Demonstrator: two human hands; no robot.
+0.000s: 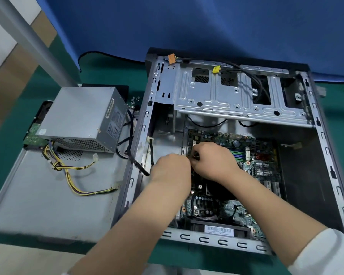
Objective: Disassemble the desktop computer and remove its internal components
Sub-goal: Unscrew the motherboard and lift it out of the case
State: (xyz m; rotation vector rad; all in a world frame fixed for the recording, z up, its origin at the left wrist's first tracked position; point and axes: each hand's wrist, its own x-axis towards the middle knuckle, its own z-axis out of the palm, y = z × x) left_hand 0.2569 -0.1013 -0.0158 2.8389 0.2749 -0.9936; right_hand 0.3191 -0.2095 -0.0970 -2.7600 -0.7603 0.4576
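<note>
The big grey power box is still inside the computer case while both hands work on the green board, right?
Not quite. The head view shows the power box already out, sitting on the side panel left of the case. Both hands, left and right, do work over the board.

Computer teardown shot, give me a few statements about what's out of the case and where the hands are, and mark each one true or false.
1. The power supply sits outside the computer case, to its left. True.
2. The motherboard has been lifted out onto the green mat. False: it is inside the case.
3. Both hands are over the motherboard, the left hand beside the right hand. True.
4. The right hand lies flat and open. False: its fingers are curled around a small dark part; what that part is cannot be told.
5. The yellow connector is plugged into the motherboard. False: it hangs loose at the drive cage.
</note>
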